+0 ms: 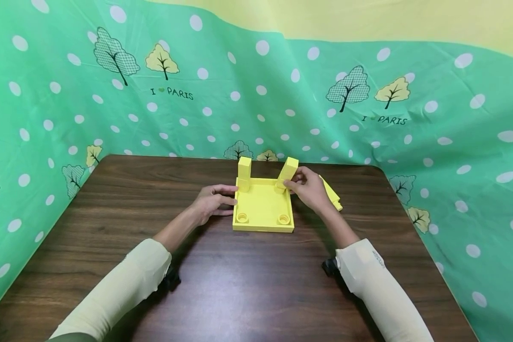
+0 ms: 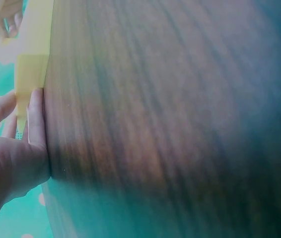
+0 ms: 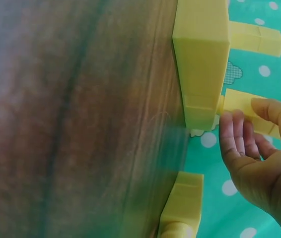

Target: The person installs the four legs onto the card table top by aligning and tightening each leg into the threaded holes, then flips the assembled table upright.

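A shallow yellow square tray-like base lies on the table, raised rim upward, with round sockets showing in its two near corners. One square yellow leg stands upright in the far left corner. A second leg leans to the right at the far right corner; my right hand pinches it low down between thumb and fingers. In the right wrist view, this leg meets the base at a narrow neck. My left hand touches the base's left side with mostly straight fingers.
More yellow leg-like pieces lie on the table just right of my right hand; one shows a round end. The dark wooden table ends at a green dotted cloth behind it.
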Motion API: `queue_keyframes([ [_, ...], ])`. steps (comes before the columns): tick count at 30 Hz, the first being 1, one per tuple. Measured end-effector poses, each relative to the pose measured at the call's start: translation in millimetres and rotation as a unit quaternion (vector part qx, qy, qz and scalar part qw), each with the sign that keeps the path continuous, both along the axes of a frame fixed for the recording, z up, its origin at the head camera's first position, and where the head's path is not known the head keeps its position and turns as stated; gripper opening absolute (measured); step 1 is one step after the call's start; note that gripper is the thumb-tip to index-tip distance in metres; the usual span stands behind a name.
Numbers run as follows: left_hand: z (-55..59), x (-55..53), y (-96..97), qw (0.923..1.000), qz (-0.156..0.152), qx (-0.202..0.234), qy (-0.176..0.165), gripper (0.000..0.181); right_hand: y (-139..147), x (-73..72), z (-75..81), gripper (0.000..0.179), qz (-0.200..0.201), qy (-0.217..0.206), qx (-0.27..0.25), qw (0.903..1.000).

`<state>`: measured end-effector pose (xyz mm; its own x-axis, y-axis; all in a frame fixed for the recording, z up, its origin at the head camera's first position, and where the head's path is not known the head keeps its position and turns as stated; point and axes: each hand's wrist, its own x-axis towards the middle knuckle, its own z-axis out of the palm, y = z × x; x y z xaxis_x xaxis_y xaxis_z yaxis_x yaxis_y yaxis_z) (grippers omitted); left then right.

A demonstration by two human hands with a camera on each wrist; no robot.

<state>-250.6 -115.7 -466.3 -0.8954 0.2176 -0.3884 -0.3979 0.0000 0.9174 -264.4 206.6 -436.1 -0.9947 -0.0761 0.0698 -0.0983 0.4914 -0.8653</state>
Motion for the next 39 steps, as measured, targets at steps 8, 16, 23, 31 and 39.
queue_keyframes([
  [8,0.4,-0.3,-0.1,1.0,-0.001,0.0,0.006,0.053,0,1.1,-2.3,0.039,-0.019,-0.009,-0.054,0.9983],
  [16,0.5,0.4,-1.4,1.0,-0.005,0.001,0.008,0.054,-2,1.4,-4.2,0.042,-0.032,0.011,-0.009,0.9994],
  [23,1.5,0.8,-1.3,1.0,-0.005,0.002,0.005,0.054,-6,-6.5,-7.1,0.047,-0.043,0.008,-0.004,0.999],
  [31,0.5,0.1,-1.2,1.0,0.001,0.001,-0.001,0.053,-11,-14.9,-9.0,0.052,-0.02,0.008,-0.08,0.9966],
  [39,1.4,0.0,-1.1,1.0,-0.001,0.002,-0.001,0.053,-11,-14.1,-9.2,0.058,-0.013,0.027,-0.067,0.9973],
])
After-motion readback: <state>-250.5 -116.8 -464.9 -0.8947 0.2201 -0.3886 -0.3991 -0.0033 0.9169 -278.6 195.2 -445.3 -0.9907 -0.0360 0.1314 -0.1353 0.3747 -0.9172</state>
